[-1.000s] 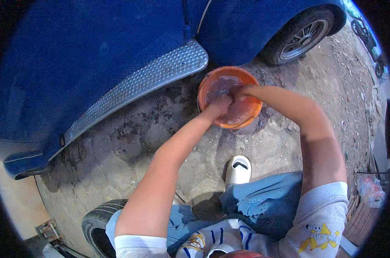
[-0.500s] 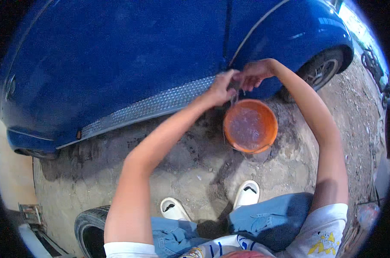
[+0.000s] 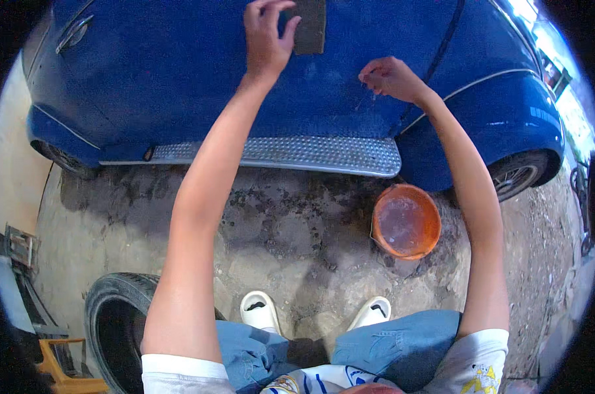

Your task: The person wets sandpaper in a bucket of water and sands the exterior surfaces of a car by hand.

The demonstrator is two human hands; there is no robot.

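Observation:
My left hand [image 3: 268, 39] is raised against the blue car door [image 3: 199, 79], its thumb and fingers curved and apart. A flat grey-brown rectangular piece [image 3: 312, 29], like sandpaper, lies against the door right beside the thumb tip; the frame cuts off its upper end. Lower and to the right, my right hand [image 3: 392, 79] hovers in front of the door with its fingers curled in. Thin drips hang below those fingers, and whatever they may hold is hidden. An orange bucket [image 3: 428, 223] of cloudy water stands on the ground below my right hand.
A ridged metal running board [image 3: 310, 154] juts out along the car's bottom edge. A loose tyre [image 3: 104, 315] is beside my left leg, with a yellow frame [image 3: 67, 368] next to it. The car's wheel [image 3: 517, 177] is at the right. Wet patches darken the rough ground.
Both hands have risen from above the bucket to the door, the left going up and leftward. The grey-brown piece now shows flat on the door. My view has shifted, showing the whole running board.

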